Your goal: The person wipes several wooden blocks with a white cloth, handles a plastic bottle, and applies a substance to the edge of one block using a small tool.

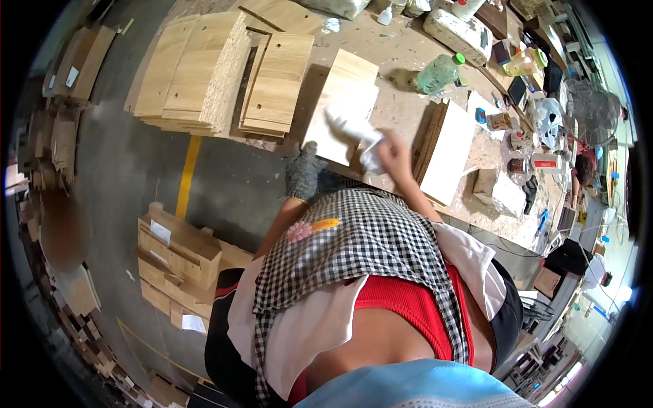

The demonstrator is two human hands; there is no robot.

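Note:
A pale wooden panel (pixel 345 71) lies on the workbench in front of me, near its front edge. My left hand (pixel 306 171), in a grey knitted glove, grips the panel at its near left corner; part of its fingers is hidden. Bare and bent round a white cloth (pixel 352 127), my right hand (pixel 394 155) is over the panel's right side. Motion smears the cloth, which reaches across the panel's surface. Whether the cloth presses on the wood at every point is too blurred to tell.
Stacked wooden boards (pixel 197 64) and narrower panels (pixel 279 81) stand on the left. To the right are a pile of white-topped boards (pixel 449 149), a green-capped bottle (pixel 439 73) and a white block (pixel 498 192). More wooden pieces (pixel 180 262) sit on the floor at left.

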